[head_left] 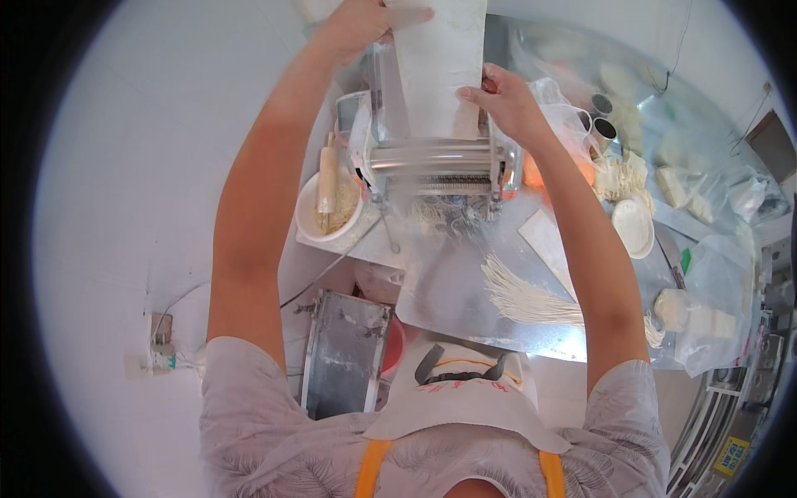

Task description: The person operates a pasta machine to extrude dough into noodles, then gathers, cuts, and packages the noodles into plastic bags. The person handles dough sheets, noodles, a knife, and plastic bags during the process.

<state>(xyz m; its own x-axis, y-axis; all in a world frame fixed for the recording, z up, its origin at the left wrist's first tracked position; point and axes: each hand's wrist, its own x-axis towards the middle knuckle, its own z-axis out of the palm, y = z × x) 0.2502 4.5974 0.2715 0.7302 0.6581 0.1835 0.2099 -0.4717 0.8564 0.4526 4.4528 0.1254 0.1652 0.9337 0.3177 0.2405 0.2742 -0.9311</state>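
A wide, pale dough sheet (440, 75) stands upright above the rollers of a metal noodle machine (432, 158), its lower edge at the rollers. At the top left edge of the sheet, my left hand (361, 26) grips it, with a slightly blurred finger lying across the front. My right hand (510, 108) pinches the right edge lower down, thumb in front and the other fingers partly hidden behind. Loose thin strands (452, 212) lie beneath the machine's cutter. A bundle of cut noodles (531, 295) is spread on the metal table (448, 290) nearer to me.
Left of the machine, a wooden rolling pin (327, 183) rests in a white bowl (305, 216). Below stands a floury metal tray (344, 353) by a red basin (393, 344). Plastic bags (714, 274), an oval white dish (633, 228) and a knife (668, 253) crowd the right side.
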